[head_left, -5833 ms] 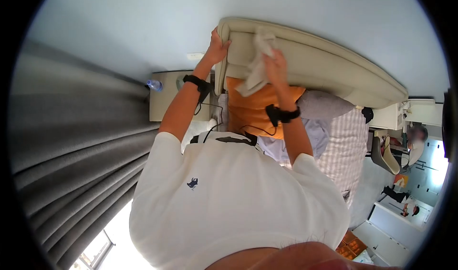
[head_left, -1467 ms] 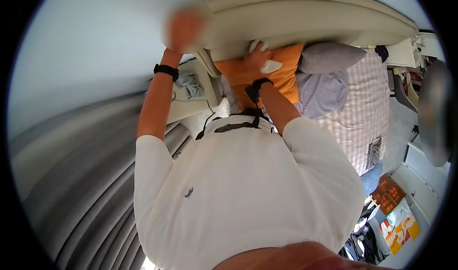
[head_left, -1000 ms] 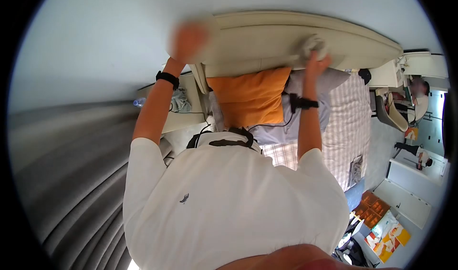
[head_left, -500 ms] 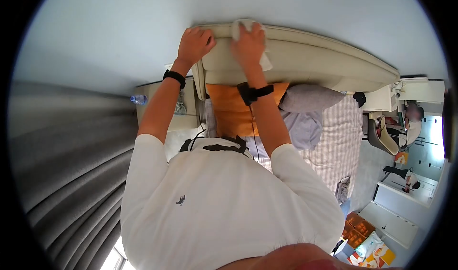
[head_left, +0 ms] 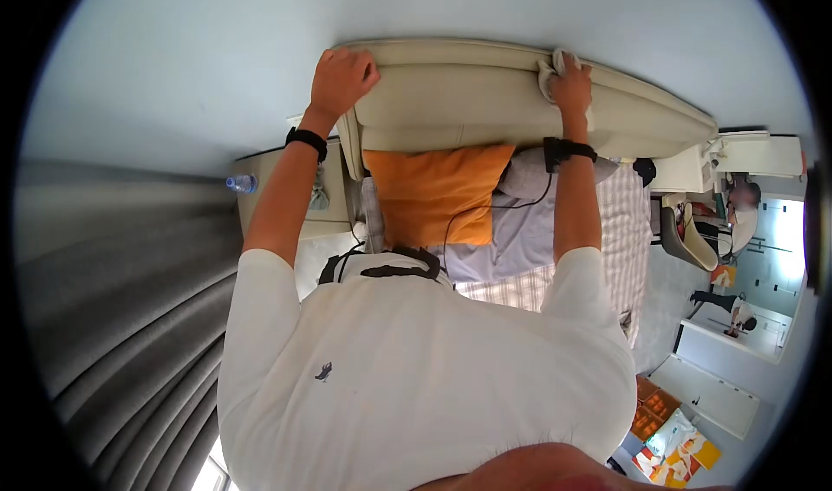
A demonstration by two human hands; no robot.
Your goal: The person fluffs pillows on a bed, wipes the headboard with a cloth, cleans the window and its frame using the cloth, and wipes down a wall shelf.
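My left hand is closed at the left top corner of the beige padded headboard; whether its fingers grip the edge or anything else is hidden. Further right, my right hand is closed on a pale cloth, which lies against the upper edge of the headboard. Below the headboard an orange pillow leans on the bed. Beside it a grey pillow is partly hidden by my right forearm and wristband.
A bedside table at the left holds a plastic bottle and a grey-green cloth. Grey curtains hang at the left. At the far right are a chair, a seated person and another person.
Since half a second ago, my right hand has moved right along the headboard's top with the pale cloth. My left hand has stayed at the left corner. Earlier, the cloth was lower, near the orange pillow.
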